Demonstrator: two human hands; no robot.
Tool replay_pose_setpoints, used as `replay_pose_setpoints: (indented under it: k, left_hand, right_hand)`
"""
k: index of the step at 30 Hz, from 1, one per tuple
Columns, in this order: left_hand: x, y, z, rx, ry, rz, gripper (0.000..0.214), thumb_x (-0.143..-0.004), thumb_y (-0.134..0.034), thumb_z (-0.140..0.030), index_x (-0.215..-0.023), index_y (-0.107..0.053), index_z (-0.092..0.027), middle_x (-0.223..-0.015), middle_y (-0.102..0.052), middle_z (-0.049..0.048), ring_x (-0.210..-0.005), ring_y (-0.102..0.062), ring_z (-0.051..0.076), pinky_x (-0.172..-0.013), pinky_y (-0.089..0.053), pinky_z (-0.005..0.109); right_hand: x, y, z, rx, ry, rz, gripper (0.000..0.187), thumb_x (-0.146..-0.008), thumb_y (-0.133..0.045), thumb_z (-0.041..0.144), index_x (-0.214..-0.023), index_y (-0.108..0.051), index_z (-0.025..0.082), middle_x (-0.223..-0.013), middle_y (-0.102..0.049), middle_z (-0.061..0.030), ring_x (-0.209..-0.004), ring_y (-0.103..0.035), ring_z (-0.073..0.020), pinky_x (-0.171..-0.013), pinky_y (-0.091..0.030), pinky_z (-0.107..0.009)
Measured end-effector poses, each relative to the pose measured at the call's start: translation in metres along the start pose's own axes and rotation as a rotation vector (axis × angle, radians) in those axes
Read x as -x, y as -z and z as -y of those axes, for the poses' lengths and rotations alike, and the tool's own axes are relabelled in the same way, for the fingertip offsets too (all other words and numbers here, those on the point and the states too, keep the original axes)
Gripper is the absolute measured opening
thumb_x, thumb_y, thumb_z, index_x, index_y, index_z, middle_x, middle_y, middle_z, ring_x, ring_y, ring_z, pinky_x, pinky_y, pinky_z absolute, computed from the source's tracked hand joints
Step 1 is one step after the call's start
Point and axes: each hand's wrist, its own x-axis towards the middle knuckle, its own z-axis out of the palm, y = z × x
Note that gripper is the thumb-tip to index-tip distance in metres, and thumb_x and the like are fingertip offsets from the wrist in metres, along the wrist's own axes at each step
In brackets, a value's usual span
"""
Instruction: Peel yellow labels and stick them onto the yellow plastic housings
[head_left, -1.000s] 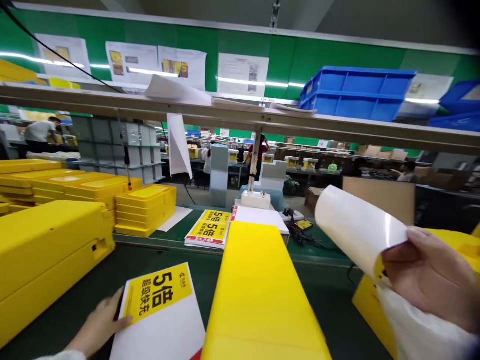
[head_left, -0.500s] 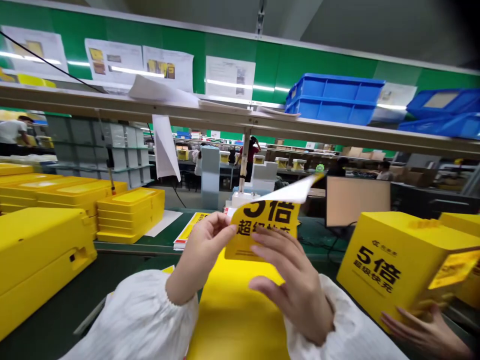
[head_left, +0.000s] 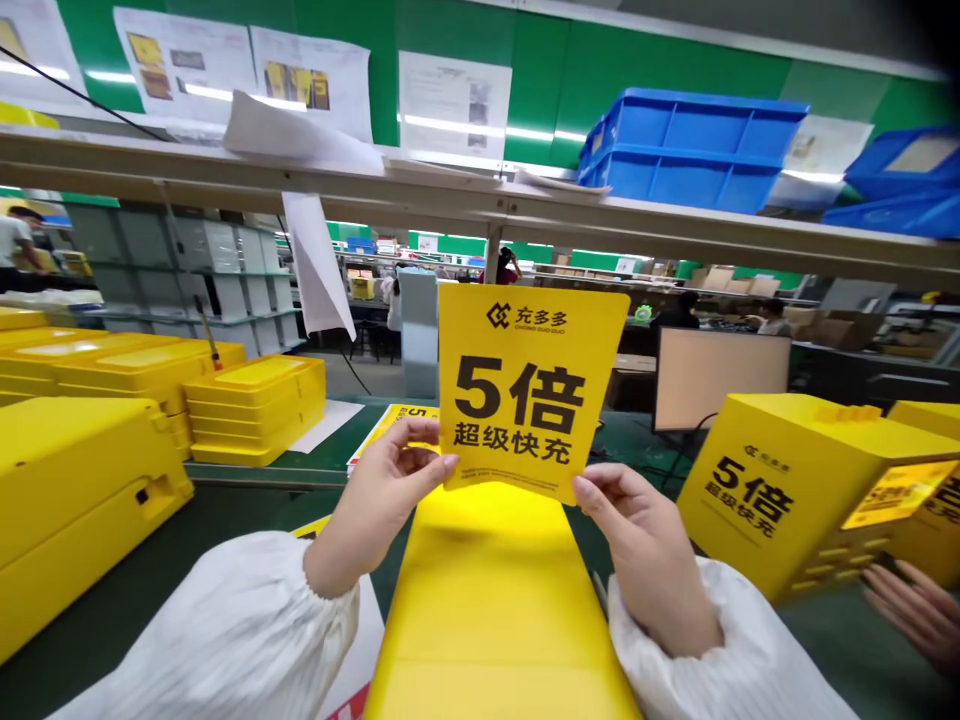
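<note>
I hold a yellow sticker [head_left: 525, 390] printed with black characters upright in front of me, above a long yellow plastic housing [head_left: 495, 610]. My left hand [head_left: 390, 480] pinches its lower left corner. My right hand [head_left: 637, 540] pinches its lower right corner. Both arms wear white sleeves. A sheet of white backing paper [head_left: 352, 650] lies on the dark green bench under my left forearm.
A yellow box [head_left: 780, 490] bearing the same label stands at the right, with another person's hand [head_left: 915, 610] beside it. Yellow housings [head_left: 82, 490] and stacked yellow covers [head_left: 255, 405] fill the left. A stack of sticker sheets [head_left: 390, 425] lies behind. Blue bins [head_left: 690, 150] sit on the overhead shelf.
The sticker, curled and half peeled half a second ago, is now flat and upright between both hands. My hands moved apart to its lower corners. A second earlier my left hand rested on the backing sheet.
</note>
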Motion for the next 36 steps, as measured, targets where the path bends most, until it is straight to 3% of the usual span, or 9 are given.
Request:
replay_pose_setpoints:
  k: [3,6,14,19,22,28,36]
  left_hand:
    - [-0.007,0.006,0.009,0.011,0.075,-0.039,0.047,-0.060,-0.077,-0.039,-0.092,-0.049,-0.019,-0.066,-0.059,-0.0021,-0.069,-0.053,0.012,-0.066,-0.039,0.022]
    - [-0.013,0.011,0.013,-0.007,0.068,-0.036,0.037,-0.058,-0.077,-0.038,-0.073,-0.051,-0.015,-0.064,-0.055,-0.0026,-0.065,-0.048,0.010,-0.061,-0.034,0.021]
    - [-0.006,0.023,0.025,-0.154,0.145,0.092,0.033,-0.068,-0.067,-0.043,-0.063,-0.047,-0.016,-0.074,-0.046,-0.0013,-0.073,-0.042,0.013,-0.068,-0.031,0.027]
    - [-0.001,0.023,0.036,-0.209,0.222,0.098,0.035,-0.065,-0.067,-0.041,-0.058,-0.044,-0.016,-0.080,-0.043,0.0002,-0.076,-0.042,0.015,-0.069,-0.030,0.029]
    - [0.002,0.020,0.037,-0.192,0.302,0.119,0.038,-0.060,-0.069,-0.040,-0.053,-0.041,-0.016,-0.078,-0.040,0.0005,-0.074,-0.040,0.015,-0.067,-0.030,0.028]
    - [0.006,0.017,0.038,-0.126,0.362,0.133,0.038,-0.057,-0.072,-0.036,-0.051,-0.040,-0.015,-0.085,-0.038,0.0018,-0.078,-0.041,0.016,-0.068,-0.032,0.027]
    - [0.011,0.020,0.040,-0.063,0.373,0.154,0.036,-0.053,-0.075,-0.031,-0.046,-0.044,-0.015,-0.090,-0.036,0.0032,-0.089,-0.038,0.018,-0.071,-0.033,0.025]
  right_hand:
    - [0.001,-0.003,-0.005,-0.008,-0.014,-0.024,0.028,-0.070,-0.069,0.041,-0.085,-0.059,0.020,-0.081,-0.062,-0.0029,-0.079,-0.056,-0.0146,-0.067,-0.049,-0.022]
    - [-0.001,-0.004,-0.008,0.019,-0.042,-0.057,0.033,-0.068,-0.071,0.042,-0.090,-0.058,0.021,-0.082,-0.062,-0.0024,-0.078,-0.057,-0.0146,-0.067,-0.048,-0.022]
    - [-0.006,0.005,-0.018,0.072,-0.345,0.116,0.036,-0.065,-0.070,0.049,-0.067,-0.054,0.017,-0.061,-0.049,0.0030,-0.057,-0.039,-0.0076,-0.052,-0.034,-0.017]
    - [-0.006,0.008,-0.021,0.067,-0.534,0.193,0.040,-0.059,-0.074,0.048,-0.063,-0.051,0.015,-0.065,-0.055,0.0007,-0.062,-0.045,-0.0102,-0.056,-0.034,-0.020]
    - [-0.006,0.011,-0.021,0.106,-0.601,0.197,0.041,-0.054,-0.076,0.046,-0.059,-0.050,0.014,-0.058,-0.051,0.0018,-0.057,-0.042,-0.0091,-0.053,-0.030,-0.020]
    - [-0.005,0.015,-0.021,0.103,-0.653,0.176,0.037,-0.051,-0.075,0.038,-0.057,-0.047,0.014,-0.053,-0.045,0.0040,-0.052,-0.033,-0.0073,-0.050,-0.021,-0.021]
    - [-0.002,0.014,-0.022,0.095,-0.669,0.201,0.038,-0.051,-0.074,0.036,-0.057,-0.043,0.016,-0.055,-0.043,0.0043,-0.056,-0.035,-0.0089,-0.053,-0.024,-0.022]
